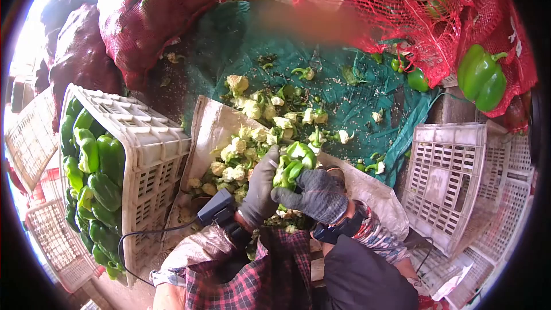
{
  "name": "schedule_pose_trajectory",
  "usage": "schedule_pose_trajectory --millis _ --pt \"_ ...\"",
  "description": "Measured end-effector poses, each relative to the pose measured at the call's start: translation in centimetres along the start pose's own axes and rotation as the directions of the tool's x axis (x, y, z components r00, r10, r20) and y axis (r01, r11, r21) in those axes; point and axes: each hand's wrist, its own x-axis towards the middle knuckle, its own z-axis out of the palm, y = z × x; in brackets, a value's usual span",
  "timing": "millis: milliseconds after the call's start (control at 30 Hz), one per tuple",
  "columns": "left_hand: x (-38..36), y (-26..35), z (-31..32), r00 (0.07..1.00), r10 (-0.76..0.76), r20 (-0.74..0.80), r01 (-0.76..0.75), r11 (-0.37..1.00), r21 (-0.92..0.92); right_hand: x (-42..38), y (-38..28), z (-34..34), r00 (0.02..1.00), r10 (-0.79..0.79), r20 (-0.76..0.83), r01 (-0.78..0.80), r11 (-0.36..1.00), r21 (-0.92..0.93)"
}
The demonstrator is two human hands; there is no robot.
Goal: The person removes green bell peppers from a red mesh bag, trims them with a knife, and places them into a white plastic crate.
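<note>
A green bell pepper (295, 163) is held up over the pile between both gloved hands. My left hand (261, 186), in a grey glove, has its fingers against the pepper's left side. On the right, my right hand (318, 195), in a dark knitted glove, curls its fingers around the pepper's lower right. Beneath and behind them lies a heap of pale pepper cores with green stems (249, 138), spread over a whitish sheet (209, 117) and a teal tarp (356, 103).
At the left stands a white crate (155, 138) with green peppers (106, 186). Full red mesh sacks (149, 17) rest at the upper left. An open red net (425, 34) with peppers hangs at the upper right, above white crates (445, 178).
</note>
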Motion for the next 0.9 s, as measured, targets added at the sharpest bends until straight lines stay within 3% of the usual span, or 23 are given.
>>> schedule_pose_trajectory --millis 67,167,233,267,300,333,367,400,500,533,633,667,700,767,800,867,900 --pt "-0.3 0.5 0.7 0.979 -0.203 0.033 0.196 0.871 -0.45 -0.1 0.1 -0.3 0.998 -0.02 0.063 0.028 0.992 -0.12" --pt "-0.3 0.6 0.2 0.97 -0.224 0.096 0.243 0.849 -0.469 -0.1 -0.4 -1.3 0.986 -0.036 0.162 0.082 0.954 -0.288" --pt "-0.7 0.8 1.1 0.987 -0.163 -0.002 0.15 0.912 -0.381 -0.3 -1.1 -2.0 0.976 -0.032 0.217 0.116 0.915 -0.386" --pt "-0.7 0.7 1.2 0.991 -0.128 -0.036 0.109 0.939 -0.327 -0.5 -1.1 -2.2 0.979 -0.045 0.199 0.113 0.931 -0.346" --pt "-0.6 0.6 1.4 0.994 -0.089 -0.066 0.068 0.96 -0.272 -0.7 -1.1 -1.7 0.998 -0.037 0.047 0.041 0.996 -0.075" --pt "-0.4 0.6 1.6 0.982 0.121 -0.143 -0.117 0.993 0.03 -0.9 -0.7 -0.7 0.995 0.012 -0.095 0.008 0.978 0.21" --pt "-0.4 2.4 2.5 0.954 0.069 -0.293 -0.104 0.989 -0.107 -0.9 -0.1 0.0 0.971 0.09 -0.22 0.026 0.879 0.476" --pt "-0.3 2.4 2.6 0.953 0.088 -0.289 -0.141 0.976 -0.167 -1.0 2.2 0.5 0.974 0.14 -0.179 -0.045 0.891 0.451" --pt "0.0 0.2 2.6 0.952 0.048 -0.303 -0.145 0.941 -0.305 -1.0 -0.7 -0.3 0.953 0.196 -0.229 -0.158 0.972 0.173" --pt "0.3 -0.3 2.5 0.95 0.02 -0.312 -0.133 0.928 -0.348 -1.1 -0.3 0.1 0.935 0.087 -0.345 -0.083 0.996 0.026" --pt "-0.3 3.9 2.1 0.958 -0.201 -0.204 0.139 0.949 -0.283 -1.2 0.3 -0.6 0.953 -0.126 -0.277 0.039 0.953 -0.301" --pt "0.1 3.0 1.2 0.97 -0.174 -0.171 0.121 0.952 -0.283 -1.4 0.6 -0.2 0.962 -0.145 -0.233 0.039 0.914 -0.405" --pt "0.0 2.9 0.4 0.949 -0.283 -0.139 0.254 0.948 -0.193 -1.6 1.8 0.1 0.961 -0.165 -0.22 0.067 0.916 -0.395" --pt "-0.7 3.2 0.9 0.926 -0.271 -0.263 0.257 0.962 -0.088 -1.0 4.5 1.2 0.948 -0.273 -0.162 0.206 0.918 -0.339" --pt "-1.1 -0.8 0.0 0.98 -0.095 -0.172 0.1 0.995 0.021 -1.0 4.2 1.6 0.914 -0.386 -0.123 0.304 0.854 -0.422" --pt "-1.3 0.0 -0.8 0.991 -0.071 -0.109 0.071 0.997 -0.013 -0.6 1.4 1.0 0.806 -0.579 -0.122 0.446 0.73 -0.517" --pt "-1.1 1.7 -0.5 0.991 -0.13 -0.037 0.122 0.978 -0.171 -0.1 0.1 0.5 0.745 -0.646 -0.165 0.481 0.692 -0.539"
